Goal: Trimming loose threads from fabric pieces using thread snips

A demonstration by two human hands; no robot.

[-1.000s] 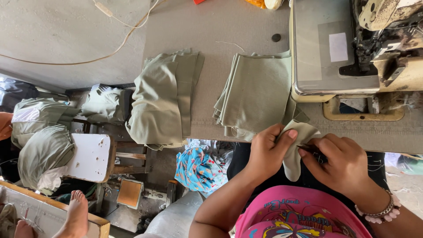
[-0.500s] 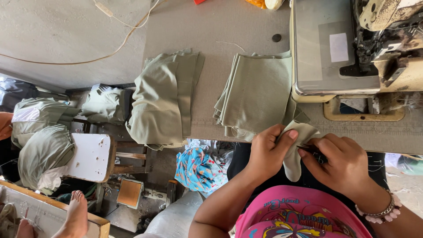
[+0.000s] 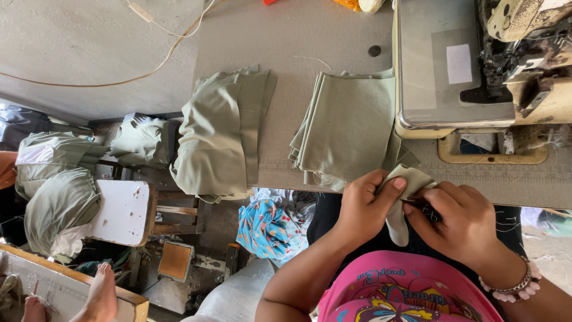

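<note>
Both hands, left hand (image 3: pixel 364 206) and right hand (image 3: pixel 459 220), are pinching a small olive fabric piece (image 3: pixel 400 200) at the sewing table's (image 3: pixel 298 36) near edge. A stack of olive fabric panels (image 3: pixel 348 128) is lying just beside them.

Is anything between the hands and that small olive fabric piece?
Nothing visible. The left hand and right hand both pinch the small olive fabric piece directly, at the table edge.

- A small olive-green fabric piece (image 3: pixel 400 197) is hanging folded and limp — pinched at its top, just below the near edge of the sewing table (image 3: pixel 333 36), trailing downward.
</note>
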